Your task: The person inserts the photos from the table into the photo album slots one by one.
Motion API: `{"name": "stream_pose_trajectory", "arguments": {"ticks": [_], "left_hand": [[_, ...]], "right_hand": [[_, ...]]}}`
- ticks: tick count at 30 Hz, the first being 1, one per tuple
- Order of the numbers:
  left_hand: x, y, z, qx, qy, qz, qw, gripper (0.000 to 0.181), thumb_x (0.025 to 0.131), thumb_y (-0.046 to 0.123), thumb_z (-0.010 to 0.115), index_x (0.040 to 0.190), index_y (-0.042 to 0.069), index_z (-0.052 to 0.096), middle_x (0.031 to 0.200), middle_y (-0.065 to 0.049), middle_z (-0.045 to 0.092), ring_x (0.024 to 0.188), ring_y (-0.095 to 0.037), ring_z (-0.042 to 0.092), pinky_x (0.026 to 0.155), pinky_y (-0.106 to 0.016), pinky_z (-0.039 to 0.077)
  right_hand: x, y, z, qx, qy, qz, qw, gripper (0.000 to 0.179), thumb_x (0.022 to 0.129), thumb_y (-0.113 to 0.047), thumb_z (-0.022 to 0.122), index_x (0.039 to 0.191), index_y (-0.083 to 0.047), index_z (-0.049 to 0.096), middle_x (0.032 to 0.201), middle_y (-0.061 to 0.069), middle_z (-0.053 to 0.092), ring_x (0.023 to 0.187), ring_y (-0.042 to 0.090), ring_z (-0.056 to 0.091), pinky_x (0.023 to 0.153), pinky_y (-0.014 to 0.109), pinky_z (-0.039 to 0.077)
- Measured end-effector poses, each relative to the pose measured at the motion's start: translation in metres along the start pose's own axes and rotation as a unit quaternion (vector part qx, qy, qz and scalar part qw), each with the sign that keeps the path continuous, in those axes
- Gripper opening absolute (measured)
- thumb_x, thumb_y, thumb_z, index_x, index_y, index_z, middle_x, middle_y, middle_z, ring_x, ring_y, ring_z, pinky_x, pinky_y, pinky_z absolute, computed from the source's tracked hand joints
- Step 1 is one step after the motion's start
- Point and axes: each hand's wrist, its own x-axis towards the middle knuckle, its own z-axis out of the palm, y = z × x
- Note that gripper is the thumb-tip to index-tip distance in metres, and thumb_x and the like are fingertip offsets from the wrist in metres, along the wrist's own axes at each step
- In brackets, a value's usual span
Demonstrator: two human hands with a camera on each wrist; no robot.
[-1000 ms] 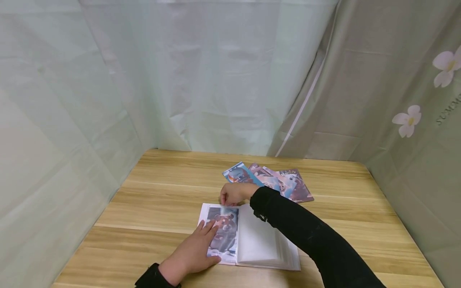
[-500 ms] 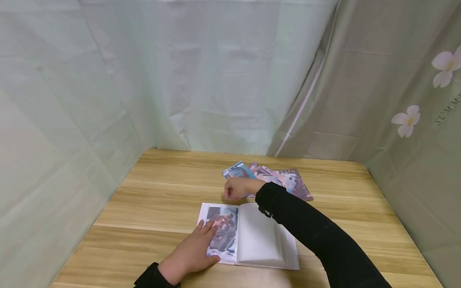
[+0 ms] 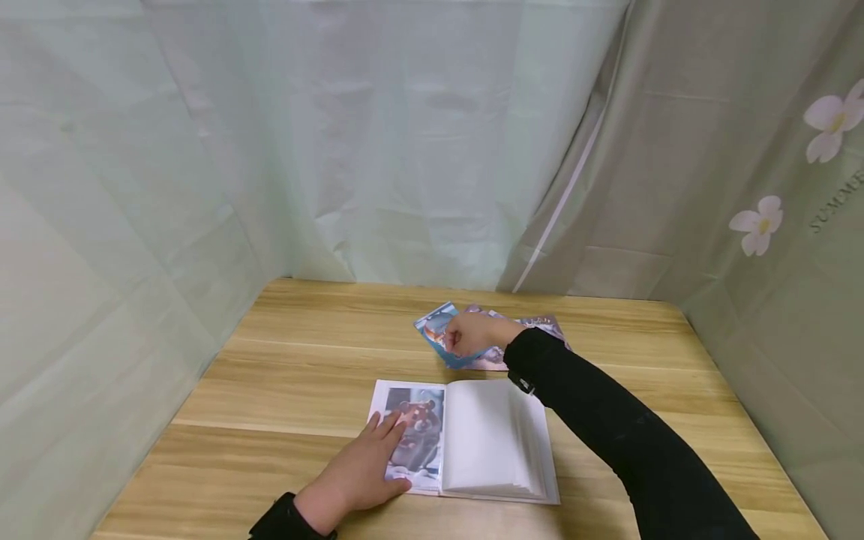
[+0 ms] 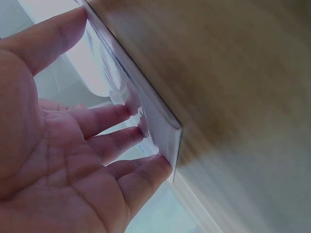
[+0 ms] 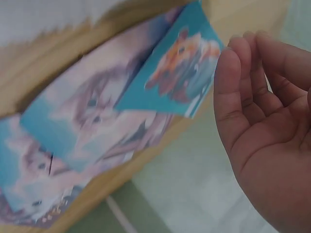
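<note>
1. Nearest, the left hand [image 3: 361, 466] lies spread on the open album [image 3: 479, 435], its fingers wide, gripping nothing and touching the bear picture [image 3: 422, 439]. Were it to lift, I judge the album could shift or its loose pages swing over.
2. Beyond the album, the right hand [image 3: 472, 333] is over the cards. The blue card [image 5: 182, 73] overlaps a neighbour, so pulling it might drag others along; its thin edge could also slip.
3. The blue card lies just beside the right fingers, which are loosely bent, close together, apparently holding nothing; contact is hard to confirm.
4. The other cards [image 5: 92, 104] fan rightward across the counter [image 3: 304, 375].
</note>
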Motion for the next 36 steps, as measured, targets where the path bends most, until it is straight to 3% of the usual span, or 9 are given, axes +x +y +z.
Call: {"name": "stream_pose_trajectory", "arguments": {"ticks": [6, 9, 17, 26, 36], "left_hand": [[0.0, 0.0, 0.0, -0.002, -0.002, -0.004, 1.0, 0.086, 0.08, 0.039, 0.08, 0.145, -0.005, 0.045, 0.154, -0.024, 0.038, 0.14, -0.054, 0.031, 0.107, -0.062, 0.038], [0.0, -0.001, 0.0, -0.002, -0.004, -0.006, 1.0, 0.087, 0.08, 0.039, 0.08, 0.146, -0.005, 0.045, 0.155, -0.024, 0.037, 0.141, -0.054, 0.03, 0.107, -0.062, 0.038], [0.002, -0.001, 0.0, -0.004, -0.013, -0.012, 0.9998, 0.087, 0.081, 0.041, 0.08, 0.147, -0.004, 0.045, 0.156, -0.024, 0.036, 0.141, -0.053, 0.029, 0.107, -0.062, 0.037], [0.003, -0.001, 0.0, -0.004, -0.018, -0.015, 0.9997, 0.087, 0.082, 0.042, 0.079, 0.147, -0.003, 0.044, 0.156, -0.023, 0.036, 0.142, -0.052, 0.028, 0.108, -0.062, 0.037], [0.002, 0.0, -0.001, -0.004, -0.022, -0.022, 0.9995, 0.088, 0.082, 0.043, 0.079, 0.148, -0.002, 0.044, 0.157, -0.022, 0.035, 0.143, -0.052, 0.028, 0.107, -0.062, 0.037]], "right_hand": [[-0.016, 0.02, -0.017, 0.048, 0.033, -0.019, 0.9981, 0.01, 0.088, 0.009, 0.059, 0.091, 0.005, 0.068, 0.08, 0.004, 0.064, 0.066, 0.01, 0.051, 0.062, 0.022, 0.044], [-0.026, 0.028, -0.026, 0.064, 0.042, 0.0, 0.9971, 0.01, 0.089, 0.01, 0.058, 0.091, 0.005, 0.066, 0.078, 0.006, 0.062, 0.065, 0.011, 0.051, 0.062, 0.023, 0.045], [-0.051, 0.056, -0.044, 0.039, 0.069, 0.07, 0.9944, 0.01, 0.091, 0.006, 0.059, 0.093, 0.001, 0.067, 0.079, 0.004, 0.058, 0.07, 0.016, 0.053, 0.064, 0.026, 0.047], [-0.073, 0.095, -0.046, 0.04, 0.09, 0.106, 0.9894, 0.01, 0.091, 0.007, 0.058, 0.092, 0.001, 0.067, 0.079, 0.009, 0.062, 0.068, 0.015, 0.055, 0.061, 0.027, 0.046], [-0.092, 0.124, -0.037, 0.038, 0.103, 0.154, 0.982, 0.008, 0.093, 0.0, 0.06, 0.096, 0.005, 0.065, 0.074, 0.003, 0.055, 0.066, 0.015, 0.052, 0.064, 0.028, 0.046]]}}
